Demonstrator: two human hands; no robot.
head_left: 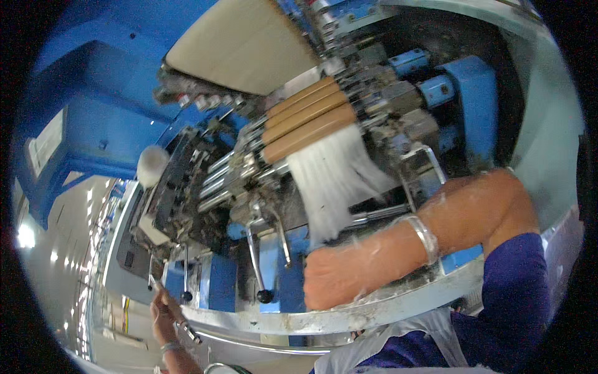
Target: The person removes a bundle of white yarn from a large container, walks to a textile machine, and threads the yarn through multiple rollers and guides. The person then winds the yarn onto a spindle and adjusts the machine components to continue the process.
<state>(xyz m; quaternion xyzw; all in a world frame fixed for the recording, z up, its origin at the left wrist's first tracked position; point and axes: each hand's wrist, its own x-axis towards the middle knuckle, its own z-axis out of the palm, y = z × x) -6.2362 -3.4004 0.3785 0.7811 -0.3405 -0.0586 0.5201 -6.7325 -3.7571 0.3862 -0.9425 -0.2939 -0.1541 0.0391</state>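
Observation:
My right hand (335, 277) is curled into a fist at the front of a machine, its fingers turned under and hidden. Loose white fibre (324, 181) hangs in a ragged sheet from tan rollers (311, 121), and its lower end comes down just beside that fist. Whether any of it is in my grip is hidden. Wisps of fluff cling to my right forearm. Lower left, my left hand (164, 315) is closed round a slim metal tool (189, 332), whose end sticks out below my fingers. This hand is near the machine's front left corner.
Black-knobbed levers (264, 295) project at the machine's front, above a pale metal ledge (261, 321). Blue housings (470, 106) stand at the right. A big cream panel (243, 47) tilts up behind the rollers. A white ball-like bundle (153, 166) sits at the left.

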